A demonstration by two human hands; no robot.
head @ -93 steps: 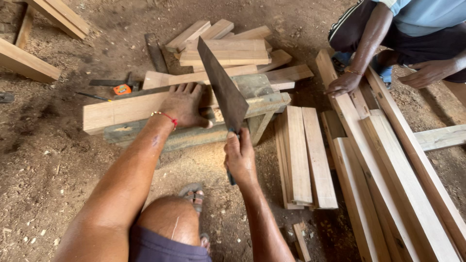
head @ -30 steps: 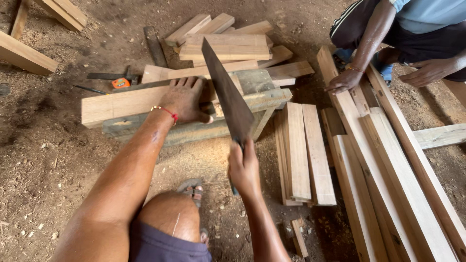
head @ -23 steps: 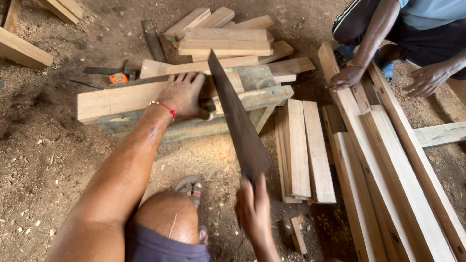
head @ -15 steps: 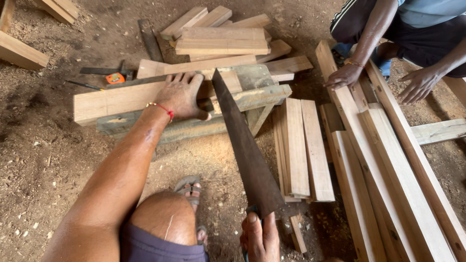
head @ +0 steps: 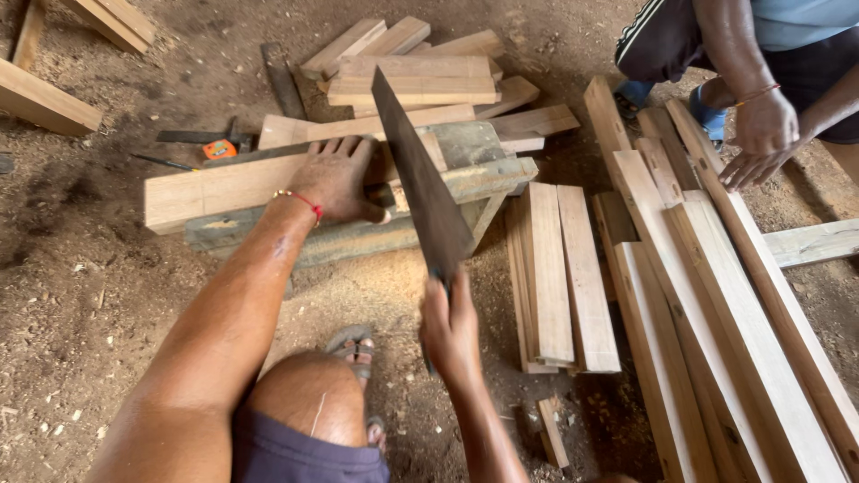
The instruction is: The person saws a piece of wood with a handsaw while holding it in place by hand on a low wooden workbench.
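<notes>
A dirt floor point(head: 80, 295) strewn with sawdust and offcuts fills the view, with a heap of short cut boards point(head: 420, 76) at twelve o'clock and long planks point(head: 716, 304) running down the three-o'clock side. At the centre a pale plank point(head: 224, 188) lies across a rough grey sawing block point(head: 483, 174). The left hand point(head: 338, 179) lies flat on the plank with fingers spread, pressing it down; its thumb points toward the cut. The right hand point(head: 450, 326), at six o'clock, is wrapped tight around the handle of a handsaw point(head: 420, 179), whose dark blade slants up toward twelve o'clock and crosses the plank just beside that thumb.

The main risk, as I judge it, is the blade jumping out of its kerf and raking the thumb, since the two sit so close. If the pressing hand eases, the plank could also pivot on the block and bind the saw. A sandalled foot point(head: 353, 344) sits under the stroke line, exposed to a falling offcut. Another person's hands point(head: 761, 134) rest on the planks at two o'clock, well apart from the saw.
</notes>
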